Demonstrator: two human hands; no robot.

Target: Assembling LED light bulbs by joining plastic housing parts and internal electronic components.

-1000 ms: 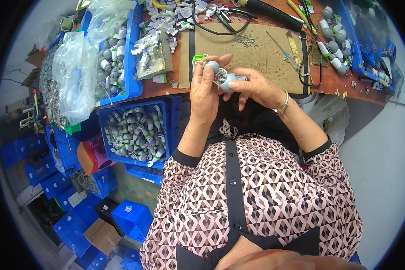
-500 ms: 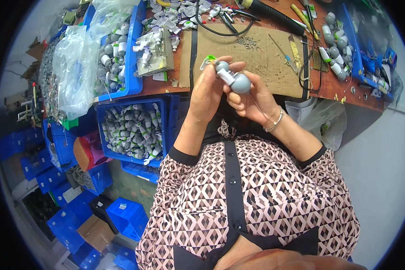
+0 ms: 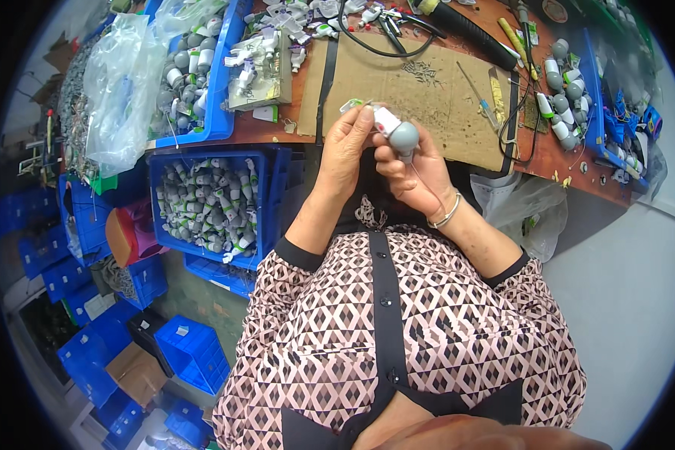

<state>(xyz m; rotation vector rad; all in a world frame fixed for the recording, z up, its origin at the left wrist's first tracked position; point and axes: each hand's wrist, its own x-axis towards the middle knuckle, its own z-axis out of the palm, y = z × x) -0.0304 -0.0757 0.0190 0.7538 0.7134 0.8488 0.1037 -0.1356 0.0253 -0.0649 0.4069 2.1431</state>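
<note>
The left hand pinched at the white end of the piece; the right hand held its grey ball; the piece was near the cardboard on the counter. Steadying the ball firmly seemed wise; light left fingertips likely prevented slips.

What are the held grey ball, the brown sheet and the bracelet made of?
Ball: likely plastic, smooth with a soft sheen. Sheet: probably cardboard, matt, tan and speckled. Bracelet: apparently metal, its silvery surface shiny; which metal, I can't tell.
</note>
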